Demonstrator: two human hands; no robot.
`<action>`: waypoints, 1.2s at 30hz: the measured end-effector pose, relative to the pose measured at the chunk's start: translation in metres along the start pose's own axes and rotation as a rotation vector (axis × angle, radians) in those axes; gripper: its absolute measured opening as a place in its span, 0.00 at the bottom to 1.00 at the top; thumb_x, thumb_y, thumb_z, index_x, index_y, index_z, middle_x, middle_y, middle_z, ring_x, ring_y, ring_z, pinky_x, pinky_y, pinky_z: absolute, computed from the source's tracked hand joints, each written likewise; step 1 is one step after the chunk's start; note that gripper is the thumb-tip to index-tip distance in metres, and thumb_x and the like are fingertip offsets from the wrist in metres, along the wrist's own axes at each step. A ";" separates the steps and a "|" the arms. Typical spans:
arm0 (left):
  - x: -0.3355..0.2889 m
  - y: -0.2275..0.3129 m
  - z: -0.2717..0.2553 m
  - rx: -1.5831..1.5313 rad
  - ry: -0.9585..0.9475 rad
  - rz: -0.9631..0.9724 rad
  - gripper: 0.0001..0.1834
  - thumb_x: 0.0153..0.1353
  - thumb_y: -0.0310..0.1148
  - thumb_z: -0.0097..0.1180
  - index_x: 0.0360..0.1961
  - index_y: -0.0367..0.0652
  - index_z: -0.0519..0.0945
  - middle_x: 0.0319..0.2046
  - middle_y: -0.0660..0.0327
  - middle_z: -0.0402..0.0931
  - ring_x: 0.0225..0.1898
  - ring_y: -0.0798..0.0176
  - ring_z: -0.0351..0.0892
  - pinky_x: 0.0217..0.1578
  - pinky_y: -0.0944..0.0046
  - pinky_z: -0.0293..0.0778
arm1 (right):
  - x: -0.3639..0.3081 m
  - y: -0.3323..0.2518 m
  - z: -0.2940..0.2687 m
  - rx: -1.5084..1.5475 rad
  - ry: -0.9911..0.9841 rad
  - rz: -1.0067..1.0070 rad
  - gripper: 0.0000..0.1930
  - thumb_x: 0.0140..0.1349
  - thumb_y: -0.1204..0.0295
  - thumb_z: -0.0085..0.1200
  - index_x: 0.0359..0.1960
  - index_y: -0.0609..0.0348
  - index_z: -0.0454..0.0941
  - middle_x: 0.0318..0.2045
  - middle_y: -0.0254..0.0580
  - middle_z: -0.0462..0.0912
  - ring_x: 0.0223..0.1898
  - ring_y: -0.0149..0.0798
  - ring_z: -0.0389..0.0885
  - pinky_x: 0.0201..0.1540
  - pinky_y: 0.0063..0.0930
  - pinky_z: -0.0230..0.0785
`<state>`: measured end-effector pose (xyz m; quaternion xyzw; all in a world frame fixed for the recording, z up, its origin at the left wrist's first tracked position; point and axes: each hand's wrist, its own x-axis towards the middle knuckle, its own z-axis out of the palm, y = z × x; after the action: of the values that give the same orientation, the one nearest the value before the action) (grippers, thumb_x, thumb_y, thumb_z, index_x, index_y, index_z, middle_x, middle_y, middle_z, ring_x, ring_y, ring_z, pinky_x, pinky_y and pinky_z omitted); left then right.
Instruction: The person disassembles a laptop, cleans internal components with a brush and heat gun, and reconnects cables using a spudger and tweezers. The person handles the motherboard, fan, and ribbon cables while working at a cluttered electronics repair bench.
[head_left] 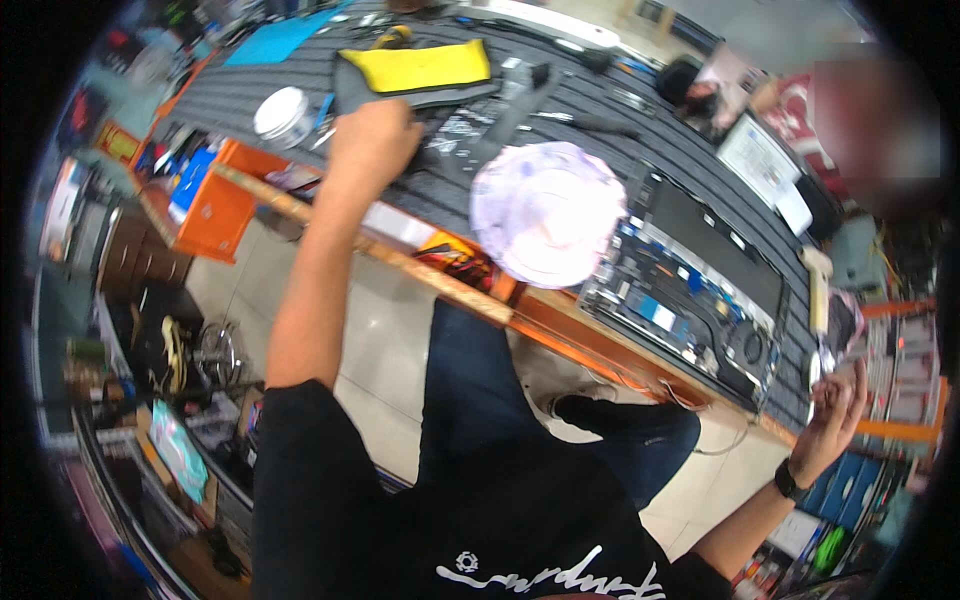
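The bench (230,100), covered in dark ribbed matting, carries an opened black laptop with exposed circuitry (680,285). A round pale-lilac object (548,215) overlaps its left end. The left hand (375,140), curled, contents hidden, is at a yellow-and-grey fabric pouch (425,68); the right hand (836,412), fingers loosely spread, is beside the bench's right end.

Blue sheet (278,40), upper left | orange drawer (228,215) (blue object (192,184) inside) | brown cabinet (143,255) | teal packet (178,450), lower left
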<state>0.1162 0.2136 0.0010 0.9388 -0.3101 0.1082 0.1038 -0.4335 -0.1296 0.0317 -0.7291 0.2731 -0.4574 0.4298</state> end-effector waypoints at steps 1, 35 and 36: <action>-0.003 -0.005 -0.003 0.014 0.009 -0.015 0.16 0.63 0.44 0.64 0.35 0.39 0.86 0.35 0.44 0.86 0.40 0.39 0.86 0.41 0.43 0.79 | -0.002 0.000 0.005 0.014 0.007 0.001 0.29 0.79 0.65 0.50 0.75 0.65 0.61 0.44 0.42 0.82 0.39 0.29 0.80 0.44 0.23 0.73; -0.040 0.224 -0.038 -0.645 -0.190 0.746 0.17 0.62 0.34 0.69 0.49 0.37 0.85 0.46 0.53 0.83 0.49 0.51 0.82 0.53 0.57 0.74 | 0.007 -0.003 0.045 0.359 -0.146 0.145 0.14 0.78 0.67 0.52 0.53 0.67 0.77 0.38 0.51 0.87 0.33 0.37 0.87 0.37 0.27 0.79; -0.025 0.198 -0.027 -0.494 -0.177 0.736 0.19 0.62 0.35 0.69 0.51 0.37 0.84 0.48 0.52 0.83 0.52 0.50 0.81 0.55 0.56 0.74 | 0.016 0.009 0.040 0.385 -0.120 0.149 0.13 0.78 0.68 0.51 0.54 0.66 0.77 0.38 0.50 0.87 0.33 0.36 0.86 0.37 0.27 0.78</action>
<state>-0.0267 0.0789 0.0456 0.7187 -0.6476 -0.0200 0.2523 -0.3910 -0.1313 0.0227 -0.6371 0.2076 -0.4240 0.6093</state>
